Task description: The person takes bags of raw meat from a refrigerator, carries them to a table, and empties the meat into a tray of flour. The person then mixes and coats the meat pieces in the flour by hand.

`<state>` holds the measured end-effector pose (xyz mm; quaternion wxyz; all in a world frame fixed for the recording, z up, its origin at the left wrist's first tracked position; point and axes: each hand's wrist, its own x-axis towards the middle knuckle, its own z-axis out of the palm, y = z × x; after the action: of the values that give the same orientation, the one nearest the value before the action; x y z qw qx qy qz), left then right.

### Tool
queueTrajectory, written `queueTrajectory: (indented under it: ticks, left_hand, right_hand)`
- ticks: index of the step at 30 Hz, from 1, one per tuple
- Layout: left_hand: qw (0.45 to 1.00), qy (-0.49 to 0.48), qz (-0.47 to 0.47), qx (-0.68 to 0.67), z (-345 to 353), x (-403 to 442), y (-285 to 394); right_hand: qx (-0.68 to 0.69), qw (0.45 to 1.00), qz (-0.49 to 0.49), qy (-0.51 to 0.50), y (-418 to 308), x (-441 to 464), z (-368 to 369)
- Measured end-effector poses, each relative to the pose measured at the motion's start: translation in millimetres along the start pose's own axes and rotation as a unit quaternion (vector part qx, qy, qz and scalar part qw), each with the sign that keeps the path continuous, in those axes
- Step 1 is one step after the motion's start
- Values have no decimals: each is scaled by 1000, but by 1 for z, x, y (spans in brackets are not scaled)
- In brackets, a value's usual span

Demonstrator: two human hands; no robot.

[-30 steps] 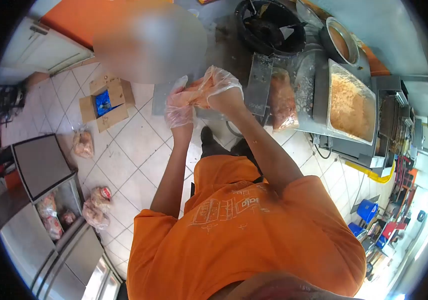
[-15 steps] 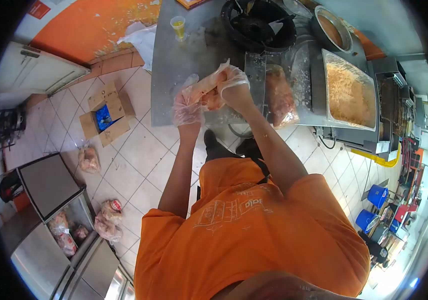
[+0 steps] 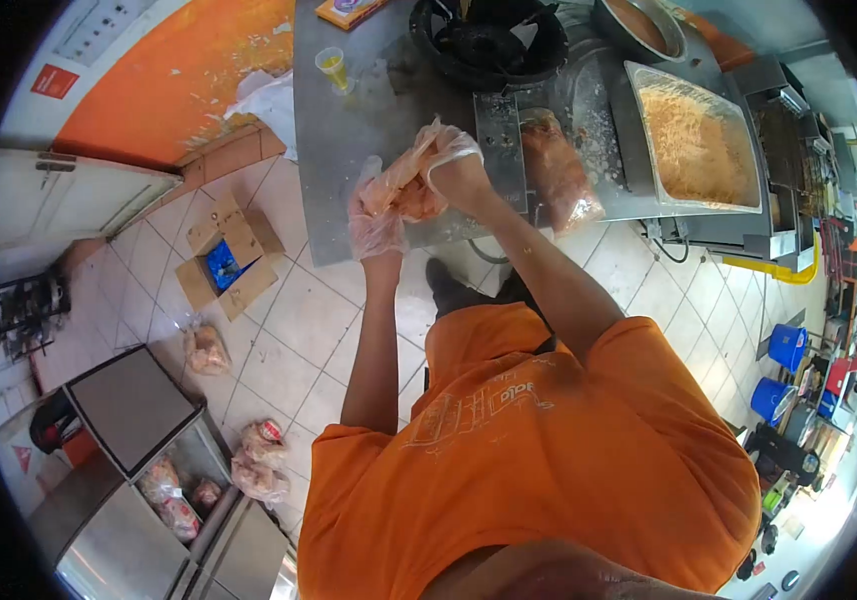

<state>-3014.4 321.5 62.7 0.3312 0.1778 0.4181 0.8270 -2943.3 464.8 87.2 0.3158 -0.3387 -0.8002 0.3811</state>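
Both hands wear clear plastic gloves above the near edge of the grey metal table (image 3: 339, 130). My left hand (image 3: 379, 218) is closed on one end of a clear bag of pinkish-orange meat (image 3: 417, 198). The bag's upper right part is gripped by my right hand (image 3: 457, 170). A scale with a flat metal plate (image 3: 501, 150) stands just right of my right hand. Beyond it lies another long bag of reddish meat (image 3: 561, 175), reaching over the table's near edge.
A black basin (image 3: 489, 45), a metal bowl (image 3: 639, 25) and a tray of orange-brown crumbs (image 3: 699, 140) stand at the back and right. A cup of yellow liquid (image 3: 333, 70) is at the left. On the floor are an open cardboard box (image 3: 231, 262) and meat bags (image 3: 261, 465).
The view has shifted, and a blurred patch that covered the table's left part is gone. Both hands still hold the bag, which has changed shape slightly between them.
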Motion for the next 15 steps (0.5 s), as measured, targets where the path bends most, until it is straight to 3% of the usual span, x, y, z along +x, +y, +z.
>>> queueTrajectory:
  ticks: [2, 3, 4, 5, 6, 7, 8, 9, 10, 11, 12, 13, 14, 15]
  left_hand:
    - [996, 30, -33, 77, 11, -4, 16]
    - [985, 59, -64, 147, 16, -5, 25]
    - [985, 56, -64, 152, 18, -4, 31]
    - [947, -49, -1, 317, 19, -2, 37]
    - [868, -153, 67, 467, 24, 0, 39]
    - [867, -162, 72, 466, 34, 1, 35]
    - [957, -187, -56, 215, 47, 0, 29]
    - [961, -197, -185, -52, 59, 0, 24]
    - [959, -209, -185, -49, 70, 3, 20]
    - [946, -279, -110, 122, 82, 6, 15]
    - [896, -338, -26, 287, 93, 10, 10]
    - [891, -350, -21, 289, 106, 14, -2]
    - [925, -344, -148, 60, 118, 16, -19]
    - [894, -313, -270, -170, 133, 16, -33]
  right_hand:
    - [4, 991, -134, 6, -14, 3, -21]
    - [11, 991, -131, 8, -25, 7, -33]
    - [107, 993, -44, -24, -36, 14, -49]
    - [200, 977, 42, -54, -44, 19, -65]
    - [200, 978, 40, -45, -47, 21, -79]
    - [352, 929, 107, -43, -49, 23, -94]
    - [494, 852, 167, -40, -52, 24, -110]
    - [465, 861, 198, -54, -61, 27, -131]
    - [467, 862, 191, -44, -78, 27, -149]
    - [469, 855, 220, 9, -98, 24, -167]
    - [470, 845, 248, 63, -106, 21, -181]
    - [520, 827, 205, 59, -82, 24, -188]
    - [524, 826, 196, 69, -59, 25, -203]
    - [512, 836, 197, 35, -46, 26, -223]
